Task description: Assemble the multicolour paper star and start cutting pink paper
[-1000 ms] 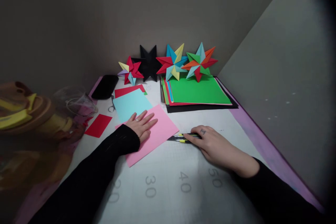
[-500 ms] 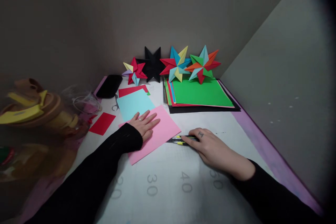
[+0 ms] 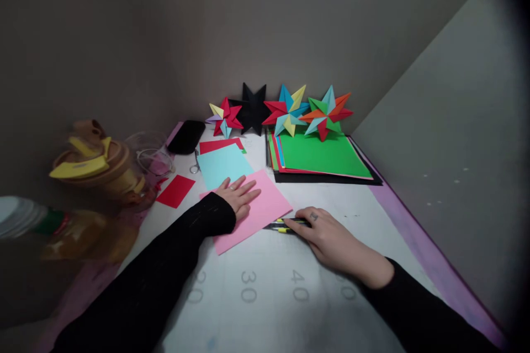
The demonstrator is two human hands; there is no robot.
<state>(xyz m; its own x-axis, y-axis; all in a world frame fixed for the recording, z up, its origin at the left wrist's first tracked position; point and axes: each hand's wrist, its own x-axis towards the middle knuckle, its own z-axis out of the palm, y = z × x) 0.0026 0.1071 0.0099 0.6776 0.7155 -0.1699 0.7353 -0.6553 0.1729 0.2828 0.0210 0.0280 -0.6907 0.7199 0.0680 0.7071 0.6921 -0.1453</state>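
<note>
My left hand (image 3: 238, 197) lies flat with fingers stretched out on a pink paper sheet (image 3: 269, 207) on the white gridded mat (image 3: 265, 287). My right hand (image 3: 327, 234) rests to the right of that sheet, its fingertips closed on a black and yellow cutter knife (image 3: 281, 225) that lies on the mat at the pink sheet's right corner. A light blue sheet (image 3: 223, 165) lies just behind the pink one, partly under it.
Several folded paper stars (image 3: 285, 110) stand against the back wall behind a stack of coloured paper with green on top (image 3: 323, 154). A black case (image 3: 186, 137), scissors (image 3: 194, 166), red paper pieces (image 3: 176, 190) and a wooden tape holder (image 3: 97, 162) sit at the left. Walls close both sides.
The view has shifted left and tilted, so everything sits further right in the picture. Both hands hold their places on the pink sheet and the knife.
</note>
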